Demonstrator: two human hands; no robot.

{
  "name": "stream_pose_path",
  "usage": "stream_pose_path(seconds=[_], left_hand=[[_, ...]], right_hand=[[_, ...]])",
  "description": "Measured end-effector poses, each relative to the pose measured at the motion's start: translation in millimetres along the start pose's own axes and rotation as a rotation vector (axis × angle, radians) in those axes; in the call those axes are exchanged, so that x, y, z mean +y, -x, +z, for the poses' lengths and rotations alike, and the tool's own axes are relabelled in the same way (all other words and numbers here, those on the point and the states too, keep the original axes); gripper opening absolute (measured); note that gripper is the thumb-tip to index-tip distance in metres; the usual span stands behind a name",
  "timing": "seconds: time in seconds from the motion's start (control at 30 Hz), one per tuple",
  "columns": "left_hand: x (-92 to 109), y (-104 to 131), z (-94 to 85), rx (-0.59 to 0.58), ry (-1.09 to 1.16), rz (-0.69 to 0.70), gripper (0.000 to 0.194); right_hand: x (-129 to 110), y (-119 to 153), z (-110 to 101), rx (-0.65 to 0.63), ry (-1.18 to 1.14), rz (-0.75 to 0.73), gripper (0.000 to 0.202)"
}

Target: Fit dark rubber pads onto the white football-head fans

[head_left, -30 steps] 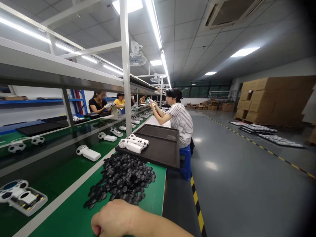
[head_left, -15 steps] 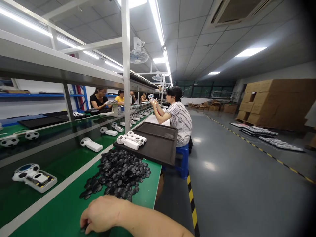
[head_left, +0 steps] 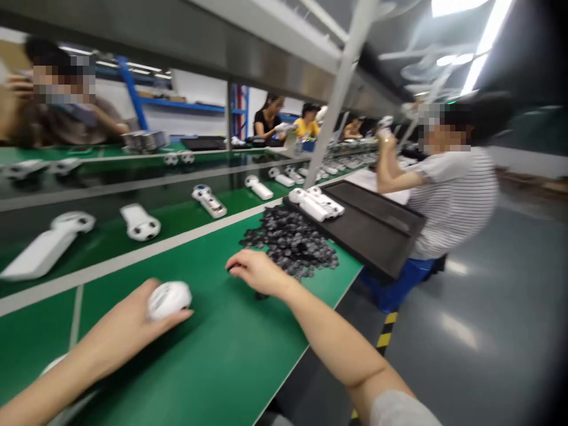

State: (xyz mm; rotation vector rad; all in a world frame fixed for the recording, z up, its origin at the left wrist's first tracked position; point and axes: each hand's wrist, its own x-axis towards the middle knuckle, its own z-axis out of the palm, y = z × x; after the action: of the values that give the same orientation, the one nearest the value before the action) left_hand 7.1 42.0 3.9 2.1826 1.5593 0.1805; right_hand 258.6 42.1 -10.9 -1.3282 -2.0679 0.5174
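My left hand rests on the green bench and grips a white rounded device part. My right hand lies on the bench at the near edge of a pile of small black pieces, fingers curled over a black piece that is mostly hidden. A black tray beyond the pile carries a few white devices.
A dark conveyor belt to the left carries white devices. A person in a striped shirt sits on a blue stool to the right. Other workers sit across the line. Grey floor with a yellow-black stripe lies right.
The view swung left and down. My left hand with the white part came into view. My right hand shifted up to the edge of the black pile.
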Motion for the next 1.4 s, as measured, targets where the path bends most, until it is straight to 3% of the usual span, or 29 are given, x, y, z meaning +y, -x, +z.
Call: stream_pose_path(seconds=[0.2, 0.4, 0.63, 0.93, 1.03, 1.17, 1.3, 1.4], left_hand=[[16.9, -8.2, 19.8, 0.119, -0.143, 0.072, 0.073], [16.5, -6.9, 26.4, 0.098, -0.097, 0.11, 0.074], [25.4, -8.3, 27.3, 0.14, -0.095, 0.09, 0.076], [21.9, -7.8, 21.8, 0.078, 0.035, 0.152, 0.068], [21.2, -8.2, 21.7, 0.092, 0.045, 0.14, 0.064], [23.0, -9.2, 20.8, 0.085, 0.057, 0.131, 0.06], [25.7, -8.6, 18.3, 0.066, 0.029, 0.142, 0.056], [25.6, -7.1, 18.0, 0.036, -0.017, 0.181, 0.06]], right_hand=[[-5.8, 3.8, 12.1, -0.062, -0.398, 0.028, 0.011], [-23.8, 7.1, 12.4, -0.1, -0.171, -0.222, 0.015], [-25.4, 8.9, 26.3, -0.075, -0.233, -0.322, 0.007], [-26.8, 6.2, 46.5, -0.014, -0.306, -0.202, 0.008], [-24.0, 4.5, 46.7, 0.03, -0.338, -0.098, 0.027], [-22.2, 3.6, 50.2, -0.075, -0.451, 0.029, 0.056], [-25.4, 2.8, 43.4, -0.122, -0.387, 0.008, 0.052], [-19.0, 2.2, 20.4, -0.136, -0.181, 0.026, 0.034]])
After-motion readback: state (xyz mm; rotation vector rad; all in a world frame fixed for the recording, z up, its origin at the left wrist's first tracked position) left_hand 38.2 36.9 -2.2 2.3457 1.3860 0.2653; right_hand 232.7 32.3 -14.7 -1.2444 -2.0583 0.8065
